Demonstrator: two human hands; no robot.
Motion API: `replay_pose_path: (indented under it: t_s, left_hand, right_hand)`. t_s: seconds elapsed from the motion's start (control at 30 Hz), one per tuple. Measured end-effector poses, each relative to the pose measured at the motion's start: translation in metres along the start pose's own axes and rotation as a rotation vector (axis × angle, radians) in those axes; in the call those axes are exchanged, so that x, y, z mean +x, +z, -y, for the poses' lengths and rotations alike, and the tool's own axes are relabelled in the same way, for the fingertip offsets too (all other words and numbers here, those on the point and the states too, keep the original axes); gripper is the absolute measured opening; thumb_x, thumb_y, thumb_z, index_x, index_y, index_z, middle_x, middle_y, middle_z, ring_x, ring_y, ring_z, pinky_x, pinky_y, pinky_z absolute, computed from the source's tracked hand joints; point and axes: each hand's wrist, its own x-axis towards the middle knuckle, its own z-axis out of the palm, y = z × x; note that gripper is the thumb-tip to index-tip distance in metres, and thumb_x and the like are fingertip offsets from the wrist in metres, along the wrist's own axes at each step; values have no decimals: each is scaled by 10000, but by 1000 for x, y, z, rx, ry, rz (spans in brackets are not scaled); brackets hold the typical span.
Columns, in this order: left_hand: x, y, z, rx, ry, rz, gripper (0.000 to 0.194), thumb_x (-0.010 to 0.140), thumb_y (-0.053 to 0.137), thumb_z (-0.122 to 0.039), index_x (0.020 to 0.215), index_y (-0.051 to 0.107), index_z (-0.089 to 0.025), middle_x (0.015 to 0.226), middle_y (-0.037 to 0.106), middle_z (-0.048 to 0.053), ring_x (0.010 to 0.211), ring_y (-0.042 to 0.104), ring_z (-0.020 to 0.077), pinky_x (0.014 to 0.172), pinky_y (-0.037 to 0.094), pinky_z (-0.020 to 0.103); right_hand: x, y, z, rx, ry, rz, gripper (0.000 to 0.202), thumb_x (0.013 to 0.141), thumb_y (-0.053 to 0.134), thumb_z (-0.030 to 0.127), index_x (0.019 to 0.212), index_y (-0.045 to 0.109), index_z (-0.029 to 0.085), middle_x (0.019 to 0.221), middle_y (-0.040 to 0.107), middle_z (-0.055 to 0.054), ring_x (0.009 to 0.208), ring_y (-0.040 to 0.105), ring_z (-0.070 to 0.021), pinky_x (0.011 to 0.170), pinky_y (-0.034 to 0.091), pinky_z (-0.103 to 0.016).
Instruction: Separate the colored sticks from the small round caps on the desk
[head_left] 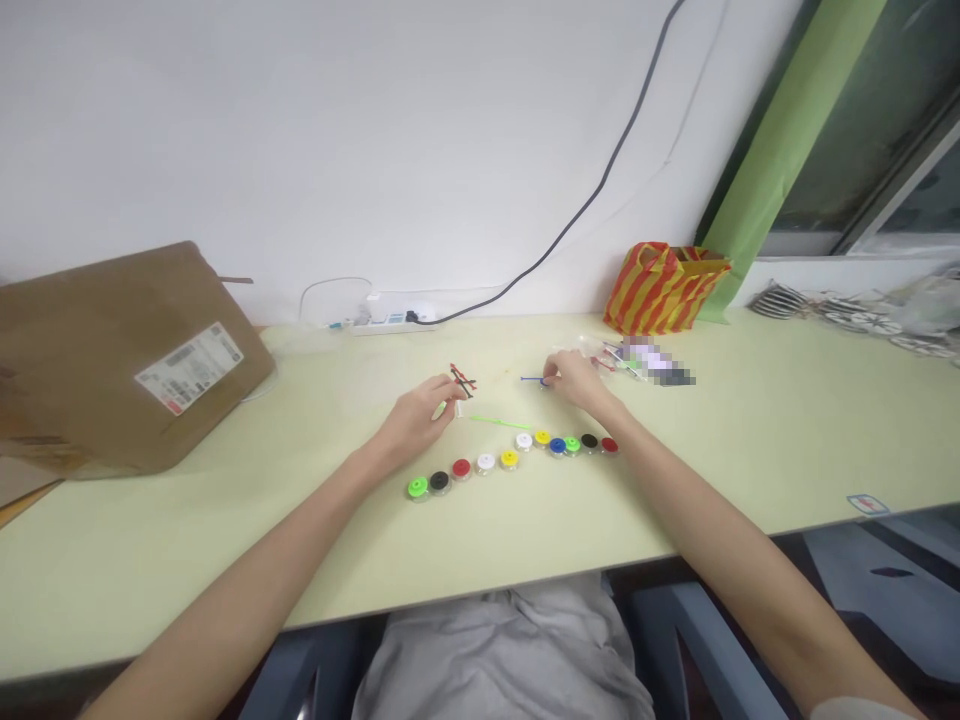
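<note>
My left hand (420, 412) is closed around a small bunch of thin sticks (463, 381), red and black ones crossing beyond the fingertips. Pale and green bits show below its fingers. Farther right, my right hand (576, 380) pinches a thin blue stick (531, 379) that points left, just above the table. One bright green stick (499, 421) lies flat between the hands. Nearer to me runs a slanting row of several small round clear containers with coloured lids, from a green lid (418, 486) on the left to a red lid (610, 445) beside my right forearm.
Behind my right hand lie a clear plastic bag (594, 352) and a blurred-out item (656, 360). A striped red and yellow bag (666, 288) stands at the back. On the left is a large cardboard box (120, 360); a power strip (390, 318) sits against the wall.
</note>
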Motion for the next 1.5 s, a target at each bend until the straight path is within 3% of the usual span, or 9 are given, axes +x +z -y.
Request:
replay_pose_path:
  t_s: [0.2,0.47,0.63,0.77,0.97,1.1,1.2,1.33,1.5]
  left_hand:
    - [-1,-2,0,21,53,113,282,962,403,-193,1010,679,-217,1146,658,68,1030,646,203,910,500,336]
    - [0,-7,-9,64,1,222,310,974,387,-220,1021,693,-204,1029,694,63,951,643,206,850,470,321]
    - [2,-49,-22,-67,-172,504,268,952,523,-419,1000,691,-215,866,689,31,759,618,176,663,433,263]
    - [-1,-73,-19,-244,-293,881,429,724,787,-528,1001,686,-217,861,703,23,756,639,185,623,432,246]
    - [-7,-68,-14,-112,-373,969,396,637,824,-510,867,705,-210,777,651,1,687,578,165,578,396,246]
    - [-8,-69,-7,-63,-385,870,283,708,745,-452,849,697,-211,821,665,15,701,571,169,582,376,255]
    - [-9,-70,8,35,-422,695,209,746,690,-411,795,649,-212,815,663,24,680,558,173,580,362,268]
    - [-7,-60,23,160,-372,441,175,802,652,-383,815,583,-222,769,633,11,625,533,168,558,340,275]
    - [1,-27,15,77,-249,-2,205,850,665,-361,990,610,-221,667,557,-38,582,509,142,580,373,265]
  right_hand:
    - [6,10,2,85,-32,63,81,864,661,137,881,727,180,951,749,-74,937,652,-212,791,424,-290]
    - [10,14,7,31,-45,99,60,856,694,179,881,745,198,950,745,-78,962,657,-218,850,428,-292]
    - [11,14,9,-16,-33,128,41,850,690,180,853,729,193,961,726,-84,983,638,-228,858,407,-308]
    - [10,15,11,-32,-13,137,61,859,673,175,892,724,183,988,700,-98,984,620,-230,821,401,-302]
    - [-4,9,26,-163,-117,0,150,873,641,115,981,725,174,1128,648,-146,1133,540,-310,901,395,-392]
    - [-20,-2,53,-66,-279,-43,153,922,632,200,1049,715,181,1142,648,-138,1098,553,-285,884,405,-376]
    - [-28,-5,72,99,-361,168,96,908,678,281,879,710,196,940,692,-73,885,600,-213,754,401,-303]
    - [-34,2,83,158,-327,344,104,844,699,163,758,646,187,824,688,-38,717,572,-158,626,338,-261]
    - [-35,4,82,257,-269,141,117,912,550,127,819,576,195,752,642,-26,678,530,-153,633,321,-267]
